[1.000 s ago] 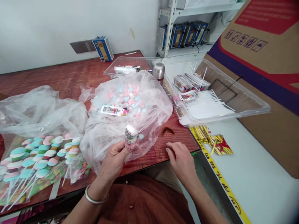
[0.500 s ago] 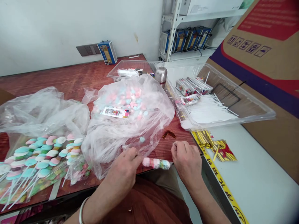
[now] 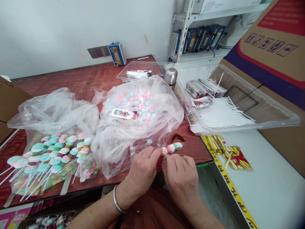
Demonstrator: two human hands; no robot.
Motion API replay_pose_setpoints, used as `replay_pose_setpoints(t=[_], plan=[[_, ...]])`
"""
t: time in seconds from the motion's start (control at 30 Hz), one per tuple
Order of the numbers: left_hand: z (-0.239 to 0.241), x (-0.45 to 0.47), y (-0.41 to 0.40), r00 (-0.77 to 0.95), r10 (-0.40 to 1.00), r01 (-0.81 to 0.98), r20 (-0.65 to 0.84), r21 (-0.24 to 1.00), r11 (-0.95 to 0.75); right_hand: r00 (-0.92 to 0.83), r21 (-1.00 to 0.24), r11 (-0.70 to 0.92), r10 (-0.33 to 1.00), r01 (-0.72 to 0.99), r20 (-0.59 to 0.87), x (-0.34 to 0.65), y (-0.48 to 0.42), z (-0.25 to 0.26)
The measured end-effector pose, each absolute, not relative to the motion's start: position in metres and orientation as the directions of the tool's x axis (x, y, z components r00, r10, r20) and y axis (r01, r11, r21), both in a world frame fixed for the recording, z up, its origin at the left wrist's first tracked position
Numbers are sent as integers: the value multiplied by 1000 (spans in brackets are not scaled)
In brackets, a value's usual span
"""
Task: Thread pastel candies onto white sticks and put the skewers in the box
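Between my two hands is a bagged marshmallow stick (image 3: 173, 147), with pink, white, green and blue pieces in clear wrap. It points away to the right, and a bit of yellow shows at its near end. My left hand (image 3: 145, 169) pinches that near end with thumb and forefinger. Close against it, my right hand (image 3: 182, 173) is closed, its fingertips pressed together just below the same end; what they hold is hidden. A few dark gold twist ties (image 3: 177, 137) lie on the table just beyond. One loose blue marshmallow (image 3: 149, 142) rests near the left hand.
A large clear bag of small marshmallows (image 3: 143, 92) lies ahead, with a printed label (image 3: 124, 114) on it. Finished-looking marshmallow sticks (image 3: 45, 156) lie at left. A clear tray (image 3: 264, 124) of white sticks and gold tie bundles (image 3: 234, 157) are at right, beside a cardboard box (image 3: 274, 70).
My hands have come together. The right hand moved left to the wrapped stick's near end, and the stick has turned to point up and right. The view shifted slightly.
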State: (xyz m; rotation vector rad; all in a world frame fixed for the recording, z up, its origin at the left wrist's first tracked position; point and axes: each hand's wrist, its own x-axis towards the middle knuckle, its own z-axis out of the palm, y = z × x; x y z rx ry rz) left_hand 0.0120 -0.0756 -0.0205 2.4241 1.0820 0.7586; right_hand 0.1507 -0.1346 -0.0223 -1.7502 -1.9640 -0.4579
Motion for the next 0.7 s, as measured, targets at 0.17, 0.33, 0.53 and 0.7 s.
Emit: replay_pose_setpoints(t=[0.17, 0.33, 0.53, 0.7], plan=[[-22, 17, -69, 392, 893, 450, 220, 801, -394, 0, -201, 134, 831, 970, 556, 143, -130, -31], [-22, 29, -65, 367, 853, -196, -370, 866, 460, 291, -606, 46, 846, 794, 446, 141, -117, -42], [-22, 33, -66, 418, 811, -390, -409, 725, 567, 345, -909, 56, 914, 414, 213, 146, -110, -46], [-24, 33, -65, 349, 863, -374, -366, 790, 486, 284, -987, 0, 958, 161, 46, 143, -112, -37]])
